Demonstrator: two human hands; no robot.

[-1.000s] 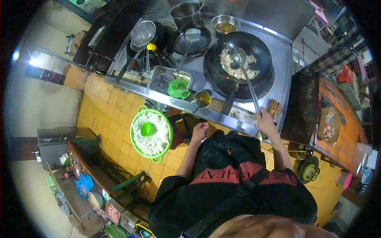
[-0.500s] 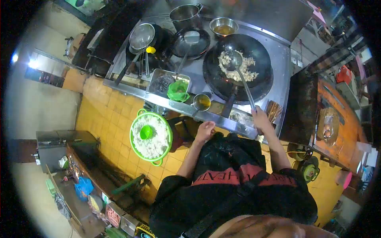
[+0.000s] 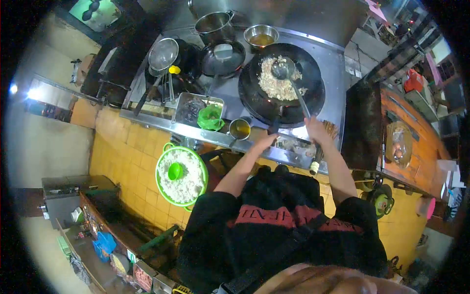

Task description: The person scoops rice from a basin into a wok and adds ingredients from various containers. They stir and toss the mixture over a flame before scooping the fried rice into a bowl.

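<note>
A large black wok (image 3: 313, 93) sits on the steel stove, with fried rice (image 3: 271, 85) heaped in its left half. My right hand (image 3: 317, 130) is closed around the long handle of a metal ladle (image 3: 282, 70), whose bowl rests in the rice. My left hand (image 3: 266, 142) is stretched forward to the stove's front edge. It meets the end of the wok's dark handle (image 3: 274, 122) and looks closed on it.
A green basket of cooked rice (image 3: 169, 188) with a green cup stands on the yellow tiled floor at left. On the stove are a metal cup of liquid (image 3: 240, 129), a green bag (image 3: 210, 117), a pan (image 3: 223, 53), a pot (image 3: 213, 22) and a bowl (image 3: 261, 35). A wooden table (image 3: 416, 122) stands at right.
My left hand has risen from beside my body to the wok handle. My right hand has pushed the ladle to the far left, and the rice has shifted left in the wok.
</note>
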